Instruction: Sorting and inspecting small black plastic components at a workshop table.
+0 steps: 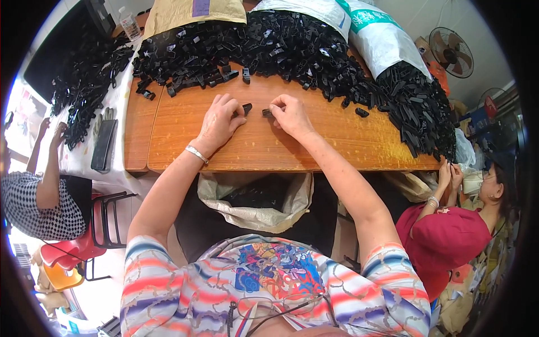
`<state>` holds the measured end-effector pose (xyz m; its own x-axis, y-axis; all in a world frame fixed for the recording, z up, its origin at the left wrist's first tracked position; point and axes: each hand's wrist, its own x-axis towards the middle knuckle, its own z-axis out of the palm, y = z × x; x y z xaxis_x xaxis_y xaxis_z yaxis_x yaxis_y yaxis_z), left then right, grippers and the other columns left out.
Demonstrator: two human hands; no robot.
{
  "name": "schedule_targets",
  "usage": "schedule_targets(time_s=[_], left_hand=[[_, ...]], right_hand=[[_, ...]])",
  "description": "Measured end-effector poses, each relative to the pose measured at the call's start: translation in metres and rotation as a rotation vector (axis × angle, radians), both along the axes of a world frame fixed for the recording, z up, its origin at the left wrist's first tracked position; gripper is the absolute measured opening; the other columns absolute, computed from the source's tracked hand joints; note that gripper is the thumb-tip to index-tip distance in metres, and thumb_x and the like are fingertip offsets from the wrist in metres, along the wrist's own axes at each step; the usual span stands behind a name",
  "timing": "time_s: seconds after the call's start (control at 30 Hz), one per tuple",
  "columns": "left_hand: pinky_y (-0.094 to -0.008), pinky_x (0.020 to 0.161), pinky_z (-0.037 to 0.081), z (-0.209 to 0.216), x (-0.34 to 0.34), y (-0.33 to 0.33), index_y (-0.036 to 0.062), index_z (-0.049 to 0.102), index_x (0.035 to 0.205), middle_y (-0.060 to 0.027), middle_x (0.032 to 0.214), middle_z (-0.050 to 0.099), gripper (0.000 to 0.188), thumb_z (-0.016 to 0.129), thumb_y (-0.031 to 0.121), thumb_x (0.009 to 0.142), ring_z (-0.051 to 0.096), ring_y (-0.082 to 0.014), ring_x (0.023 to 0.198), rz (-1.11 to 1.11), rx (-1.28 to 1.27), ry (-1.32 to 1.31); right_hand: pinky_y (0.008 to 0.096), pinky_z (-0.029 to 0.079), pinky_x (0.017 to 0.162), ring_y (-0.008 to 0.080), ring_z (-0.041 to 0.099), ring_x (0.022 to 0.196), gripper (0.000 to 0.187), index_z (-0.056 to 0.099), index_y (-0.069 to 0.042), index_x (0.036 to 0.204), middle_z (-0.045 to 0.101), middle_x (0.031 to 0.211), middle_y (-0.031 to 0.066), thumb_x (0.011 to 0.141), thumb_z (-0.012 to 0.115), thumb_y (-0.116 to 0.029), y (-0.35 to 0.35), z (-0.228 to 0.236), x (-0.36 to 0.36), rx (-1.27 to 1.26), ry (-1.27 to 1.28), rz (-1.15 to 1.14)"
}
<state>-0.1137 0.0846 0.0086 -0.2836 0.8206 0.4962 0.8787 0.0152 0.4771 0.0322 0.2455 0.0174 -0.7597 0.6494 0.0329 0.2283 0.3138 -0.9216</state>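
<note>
Both my hands are over the near middle of the wooden table [224,154], a small gap between them. Thumb and fingers of my left hand [220,121] are closed on a small black plastic piece [247,109], whose end sticks out to the right. My right hand [291,114] pinches another small black plastic piece [266,113] that points left toward the first. Their exact kind is too small to make out. Beyond my hands spreads a big heap of black plastic parts [303,53], with one loose part [246,76] standing at its near edge.
An open woven sack [224,210] with dark contents lies in my lap below the table edge. Bulk bags [387,45] spill parts at the back; long black strips [407,104] lie at right. Co-workers sit left [48,205] and right [449,236]. A fan [451,52] stands far right.
</note>
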Motion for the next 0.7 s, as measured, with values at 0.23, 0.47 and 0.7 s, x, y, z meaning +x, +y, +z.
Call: schedule_targets(time_s=[0.23, 0.47, 0.7], left_hand=[[-0.0411, 0.083, 0.047, 0.003, 0.007, -0.012, 0.0045, 0.06, 0.092, -0.0109, 0.094, 0.057, 0.026, 0.077, 0.005, 0.072, 0.053, -0.0329, 0.096, -0.004, 0.019, -0.043], [-0.039, 0.088, 0.047, -0.001, 0.003, -0.013, 0.0035, 0.066, 0.101, -0.0107, 0.099, 0.06, 0.031, 0.078, 0.011, 0.074, 0.054, -0.0312, 0.101, 0.126, -0.038, -0.073], [-0.0384, 0.083, 0.047, -0.007, -0.002, -0.011, 0.0033, 0.066, 0.1, -0.0092, 0.096, 0.06, 0.026, 0.076, 0.011, 0.077, 0.053, -0.0301, 0.095, 0.113, -0.07, -0.051]], right_hand=[[0.0386, 0.053, 0.074, 0.0284, 0.066, 0.082, 0.018, 0.067, 0.002, 0.095, 0.066, 0.093, 0.0177, 0.08, 0.073, -0.007, 0.01, 0.001, 0.019, 0.438, -0.045, 0.091], [0.0338, 0.054, 0.071, 0.0262, 0.067, 0.078, 0.019, 0.066, 0.002, 0.095, 0.063, 0.09, 0.0153, 0.077, 0.073, 0.0, 0.008, 0.004, 0.01, 0.596, -0.015, 0.171], [0.0417, 0.052, 0.074, 0.0349, 0.064, 0.084, 0.017, 0.066, 0.0, 0.091, 0.063, 0.09, 0.0166, 0.076, 0.072, 0.0, -0.017, 0.005, -0.017, 0.627, 0.098, 0.268]])
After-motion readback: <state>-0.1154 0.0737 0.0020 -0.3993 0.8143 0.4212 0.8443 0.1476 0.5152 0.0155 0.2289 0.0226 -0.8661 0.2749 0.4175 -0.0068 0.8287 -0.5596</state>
